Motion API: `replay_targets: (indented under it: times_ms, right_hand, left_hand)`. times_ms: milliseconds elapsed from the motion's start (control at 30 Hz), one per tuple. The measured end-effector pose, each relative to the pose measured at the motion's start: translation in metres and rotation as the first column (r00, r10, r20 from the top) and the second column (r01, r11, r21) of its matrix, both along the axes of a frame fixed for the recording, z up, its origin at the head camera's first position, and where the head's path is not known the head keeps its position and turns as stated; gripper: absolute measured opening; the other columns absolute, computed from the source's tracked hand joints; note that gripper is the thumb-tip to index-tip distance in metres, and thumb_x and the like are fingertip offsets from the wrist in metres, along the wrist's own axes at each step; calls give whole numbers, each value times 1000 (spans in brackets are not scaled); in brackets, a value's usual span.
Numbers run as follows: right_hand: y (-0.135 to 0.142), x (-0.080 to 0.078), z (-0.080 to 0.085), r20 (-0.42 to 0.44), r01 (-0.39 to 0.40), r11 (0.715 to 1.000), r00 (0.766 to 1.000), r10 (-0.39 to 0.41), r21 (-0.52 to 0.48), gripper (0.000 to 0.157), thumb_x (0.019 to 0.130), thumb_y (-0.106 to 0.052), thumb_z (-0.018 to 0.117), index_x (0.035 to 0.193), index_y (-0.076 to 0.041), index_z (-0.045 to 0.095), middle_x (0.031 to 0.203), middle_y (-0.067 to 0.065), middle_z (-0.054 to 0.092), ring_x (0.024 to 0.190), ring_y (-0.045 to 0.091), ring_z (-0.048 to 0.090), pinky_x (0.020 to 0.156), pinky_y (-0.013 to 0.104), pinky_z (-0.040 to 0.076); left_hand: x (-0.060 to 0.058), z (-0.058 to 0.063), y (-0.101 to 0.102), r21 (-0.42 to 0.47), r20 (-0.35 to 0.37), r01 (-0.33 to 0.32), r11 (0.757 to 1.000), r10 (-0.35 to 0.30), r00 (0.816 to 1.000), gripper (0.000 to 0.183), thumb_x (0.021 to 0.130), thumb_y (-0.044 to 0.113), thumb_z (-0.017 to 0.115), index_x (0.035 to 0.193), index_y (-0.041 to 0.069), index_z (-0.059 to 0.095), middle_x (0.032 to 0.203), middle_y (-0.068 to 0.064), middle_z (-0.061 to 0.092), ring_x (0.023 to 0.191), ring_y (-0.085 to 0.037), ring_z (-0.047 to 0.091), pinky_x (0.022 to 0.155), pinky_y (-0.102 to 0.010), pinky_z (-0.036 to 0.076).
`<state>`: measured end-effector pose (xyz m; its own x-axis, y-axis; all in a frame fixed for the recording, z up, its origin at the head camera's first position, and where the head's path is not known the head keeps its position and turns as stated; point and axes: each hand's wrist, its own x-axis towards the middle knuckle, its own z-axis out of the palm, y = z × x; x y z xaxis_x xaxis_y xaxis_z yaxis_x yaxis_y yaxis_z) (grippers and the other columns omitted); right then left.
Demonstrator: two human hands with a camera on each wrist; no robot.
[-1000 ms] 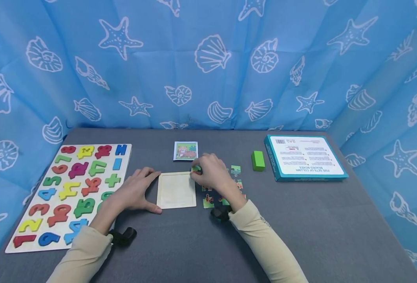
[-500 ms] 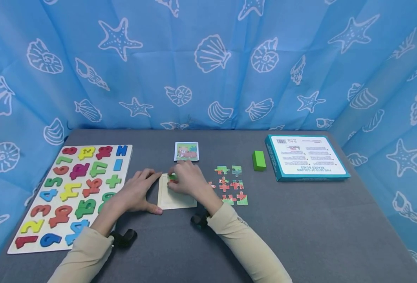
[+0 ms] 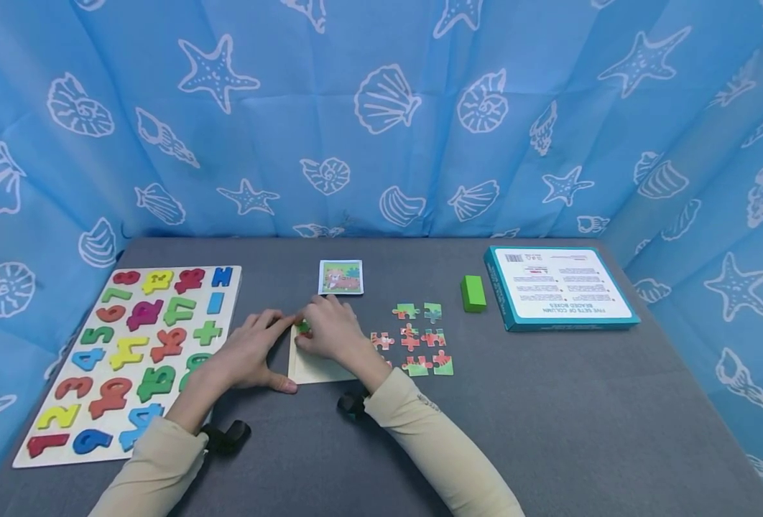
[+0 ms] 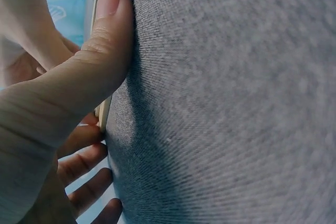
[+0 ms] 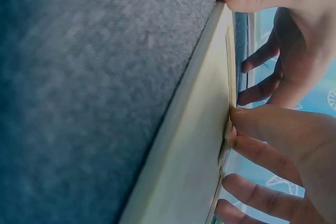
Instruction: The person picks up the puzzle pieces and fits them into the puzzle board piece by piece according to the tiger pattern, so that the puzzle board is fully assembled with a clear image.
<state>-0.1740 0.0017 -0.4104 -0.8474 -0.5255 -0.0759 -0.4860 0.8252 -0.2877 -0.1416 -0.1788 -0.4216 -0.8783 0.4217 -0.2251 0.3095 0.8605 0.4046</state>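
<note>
A shallow wooden puzzle tray (image 3: 320, 368) lies flat on the table, its upper part covered by my right hand (image 3: 335, 332). My right hand pinches a green jigsaw piece (image 3: 303, 327) at the tray's upper left corner; the fingers hide most of it. Along the tray's left side my left hand (image 3: 246, 353) rests with the thumb at the lower corner and the index finger at the upper one. The left wrist view has that thumb (image 4: 100, 45) against the tray's edge. In the right wrist view, right fingertips touch the tray's (image 5: 191, 140) far rim.
Several loose jigsaw pieces (image 3: 410, 343) lie right of the tray. Behind it is a small picture card (image 3: 341, 277). A number board (image 3: 187, 287) stands at left, close to my left forearm. A green block (image 3: 473, 294) and a blue-edged box (image 3: 562, 287) sit at right.
My right hand has moved left with the green jigsaw piece, from the tray's right edge to its upper left corner. More loose pieces show now. The left hand has stayed in place.
</note>
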Motion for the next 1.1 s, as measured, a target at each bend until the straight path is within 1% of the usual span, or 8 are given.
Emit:
replay_targets:
  times_ms: [100, 300, 433, 567, 767, 900, 1000, 1100]
  right_hand:
    - [2, 1, 0, -1, -9, 1000, 1000, 9, -3, 30, 96, -34, 71, 123, -23, 76, 121, 3, 70, 108, 24, 62, 83, 43, 52]
    - [11, 3, 4, 31, 7, 1000, 999, -7, 3, 32, 96, -35, 71, 126, -25, 74, 128, 3, 69, 113, 26, 62, 90, 49, 53]
    - [14, 4, 4, 45, 11, 999, 999, -12, 34, 31, 96, -32, 72, 125, -25, 74, 129, 2, 68, 115, 26, 61, 92, 48, 53]
    - [15, 3, 1, 29, 13, 999, 999, -14, 37, 29, 97, -33, 71, 124, -24, 75, 128, 2, 69, 114, 26, 61, 90, 47, 53]
    - [14, 3, -5, -9, 29, 1000, 1000, -29, 12, 29, 96, -36, 71, 122, -24, 76, 125, 3, 69, 111, 27, 61, 86, 47, 55]
    - [15, 3, -5, -24, 41, 999, 999, -41, -7, 30, 94, -36, 74, 121, -23, 76, 125, 4, 69, 109, 27, 62, 86, 46, 55]
    - [15, 3, -5, -17, 49, 999, 999, -50, -23, 31, 94, -36, 74, 122, -22, 76, 125, 5, 69, 110, 28, 62, 87, 47, 55]
    - [16, 2, -4, 0, 58, 998, 998, -58, -34, 31, 94, -35, 75, 122, -22, 76, 126, 6, 69, 111, 28, 62, 88, 46, 54]
  left_hand:
    - [1, 0, -1, -5, -3, 0, 1000, 0, 1000, 115, 68, 63, 87, 159, 12, 37, 152, -21, 42, 133, -44, 42, 104, -67, 39]
    - [1, -1, -1, -20, -7, 0, 1000, 0, 1000, 117, 68, 64, 87, 156, 6, 39, 153, -22, 41, 135, -46, 41, 105, -67, 39]
    - [2, -1, -2, -27, -4, -9, 1000, 9, 1000, 116, 67, 63, 88, 156, 6, 39, 154, -22, 41, 135, -46, 41, 105, -67, 39]
    - [2, -2, -2, -23, -5, -10, 1000, 10, 1000, 116, 67, 63, 88, 156, 6, 39, 154, -22, 41, 135, -45, 41, 106, -67, 39]
    - [1, -1, -1, -28, -2, -9, 1000, 9, 1000, 116, 67, 64, 88, 156, 7, 39, 154, -22, 41, 136, -46, 41, 107, -67, 38]
    - [0, 0, -1, -31, -3, -5, 999, 5, 1000, 116, 67, 64, 88, 156, 7, 40, 154, -22, 42, 136, -45, 42, 106, -67, 39]
    - [0, 1, 0, -34, -4, -2, 999, 2, 1000, 117, 67, 65, 87, 156, 7, 40, 153, -22, 42, 135, -45, 43, 106, -66, 39]
    - [-1, 1, 0, -41, 13, -7, 999, 8, 1000, 118, 67, 64, 87, 157, 6, 38, 154, -22, 41, 136, -45, 42, 107, -66, 39]
